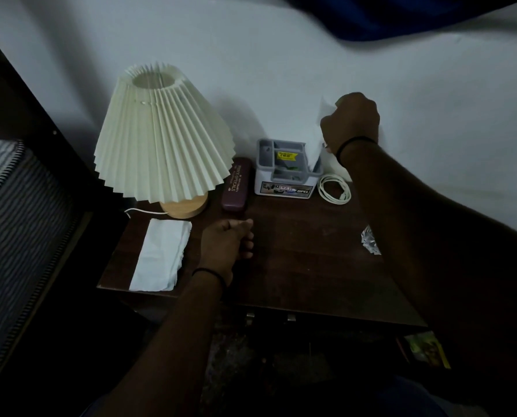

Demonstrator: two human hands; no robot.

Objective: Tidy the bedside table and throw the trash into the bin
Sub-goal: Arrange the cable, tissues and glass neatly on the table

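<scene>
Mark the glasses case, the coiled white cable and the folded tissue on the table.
glasses case (235, 188), head view, middle of the maroon lid
cable (334, 189), head view, on the white coil's loop
tissue (161, 254), head view, centre of the folded sheet

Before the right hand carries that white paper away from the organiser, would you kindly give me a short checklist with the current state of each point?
1. Right hand has a grip on the white paper: ok.
2. Paper free of the organiser: cannot tell, its lower edge is at the box.
3. Left hand free: ok, it holds nothing.
4. Cable out of the way: ok, coiled beside the organiser.
5. Bin in sight: not ok.
6. Other trash left: not ok, tissue and crumpled wrapper on the table.
</scene>
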